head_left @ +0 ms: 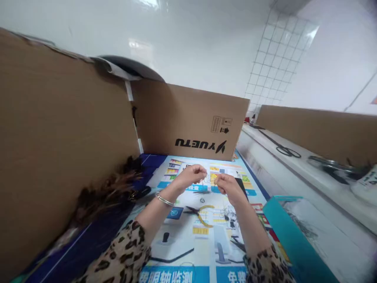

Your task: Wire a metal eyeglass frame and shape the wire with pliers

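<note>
My left hand [192, 175] is raised over the printed sheet, its thumb and fingers pinched together. Facing it a short way to the right, my right hand [229, 185] is pinched as well. Whatever sits between the fingertips is too fine to make out; faint thin lines show near them. Below the hands lies a pair of yellow-handled pliers [203, 214], jaws toward the left. A small dark ring-like piece [202, 200] rests just above the pliers. Under my right forearm is a loose tangle of thin dark wire [231, 212], with a dark-jawed tool [238, 243] partly hidden nearer me.
Cardboard panels [194, 118] stand behind and to the left. Brown feathery material [108, 188] lies along the left panel. A teal box [294, 236] holding thin strands sits at right. Black-handled scissors [287, 151] lie on the white ledge [306, 157].
</note>
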Action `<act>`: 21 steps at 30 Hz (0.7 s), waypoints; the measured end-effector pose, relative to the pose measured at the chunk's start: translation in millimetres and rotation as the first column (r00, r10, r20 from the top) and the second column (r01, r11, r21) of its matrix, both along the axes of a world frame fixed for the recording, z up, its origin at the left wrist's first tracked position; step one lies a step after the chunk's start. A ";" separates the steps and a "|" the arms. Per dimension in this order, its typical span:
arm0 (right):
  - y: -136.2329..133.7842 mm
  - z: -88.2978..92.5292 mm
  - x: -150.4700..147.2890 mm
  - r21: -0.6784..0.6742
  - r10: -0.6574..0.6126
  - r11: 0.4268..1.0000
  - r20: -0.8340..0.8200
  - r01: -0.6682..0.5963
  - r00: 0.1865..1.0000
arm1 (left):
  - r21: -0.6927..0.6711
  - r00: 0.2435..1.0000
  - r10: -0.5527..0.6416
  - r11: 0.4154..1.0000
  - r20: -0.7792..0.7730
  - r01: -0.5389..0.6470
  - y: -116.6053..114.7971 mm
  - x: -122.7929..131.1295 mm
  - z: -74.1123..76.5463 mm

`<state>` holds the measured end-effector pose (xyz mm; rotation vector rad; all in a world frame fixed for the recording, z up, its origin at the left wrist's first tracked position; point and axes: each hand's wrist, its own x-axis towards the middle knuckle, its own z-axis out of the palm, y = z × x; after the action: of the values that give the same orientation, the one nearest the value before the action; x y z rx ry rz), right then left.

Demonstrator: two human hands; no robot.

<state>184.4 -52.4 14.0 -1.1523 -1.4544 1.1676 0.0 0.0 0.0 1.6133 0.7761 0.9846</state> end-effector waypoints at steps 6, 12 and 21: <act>-3.5 2.0 -2.1 0.020 -0.007 1.000 0.041 0.007 0.999 | 0.130 0.992 0.068 0.990 -0.107 -0.054 -4.3 1.2 1.7; -0.3 -0.6 -3.8 0.070 -0.089 0.995 0.178 0.077 0.980 | 0.294 0.957 0.189 0.948 -0.220 -0.120 -9.3 2.4 4.6; 4.6 -9.3 -2.5 0.220 -0.207 0.966 0.336 0.137 0.919 | 0.447 0.893 0.319 0.881 -0.318 -0.155 -18.5 2.0 11.2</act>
<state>181.9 -47.8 4.8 -1.3735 -1.6557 0.6996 2.0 -18.5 11.2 2.1596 1.1144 1.0731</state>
